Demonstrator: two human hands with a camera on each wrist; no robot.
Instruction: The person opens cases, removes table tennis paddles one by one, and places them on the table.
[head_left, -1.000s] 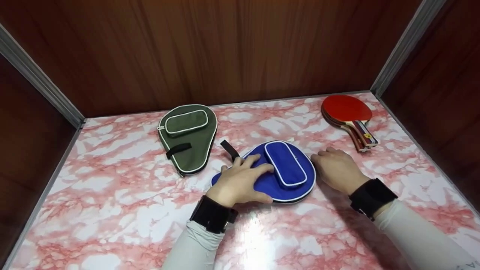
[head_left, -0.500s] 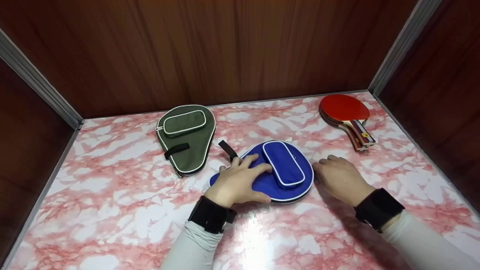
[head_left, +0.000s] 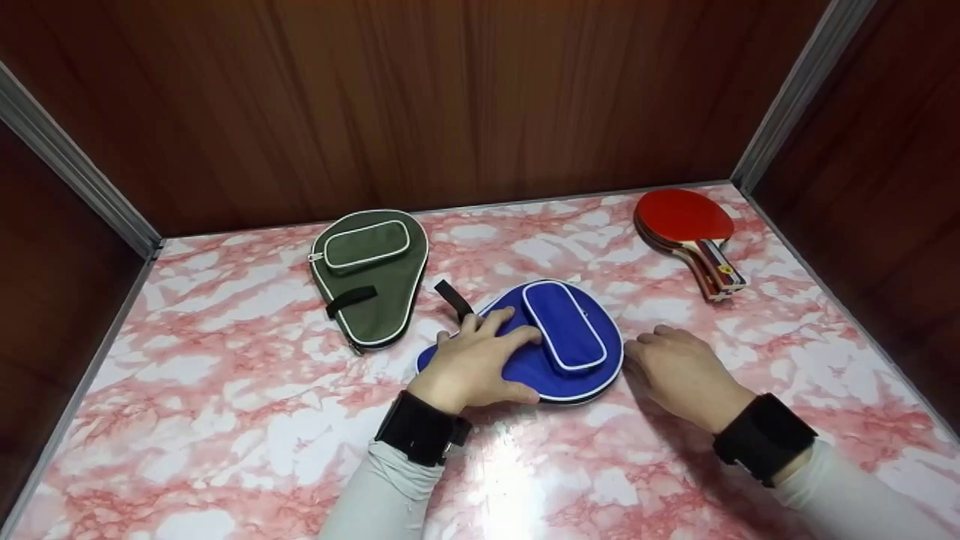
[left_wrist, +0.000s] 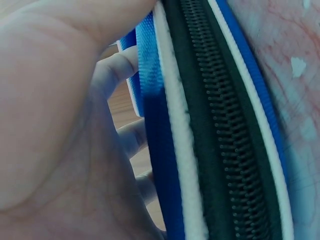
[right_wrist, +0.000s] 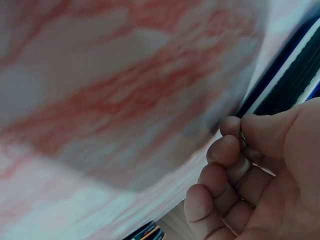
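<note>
Just below the frame's centre lies a blue case [head_left: 541, 381], a flat woven-fabric teardrop edged in white piping, with a raised oblong pocket [head_left: 564, 326]. The left hand [head_left: 472, 367] rests across its narrow part, fingers spread wide. At the rounded rim the right hand [head_left: 681, 375], thumb and forefinger together, pinches at the coarse-toothed dark zip [left_wrist: 215, 120]; its pull is hidden. Left of centre sits an olive-green case [head_left: 382, 277]; at upper right, stacked wooden-handled paddles [head_left: 684, 215], the topmost smooth red, lie on the marbled table [head_left: 225, 412].
</note>
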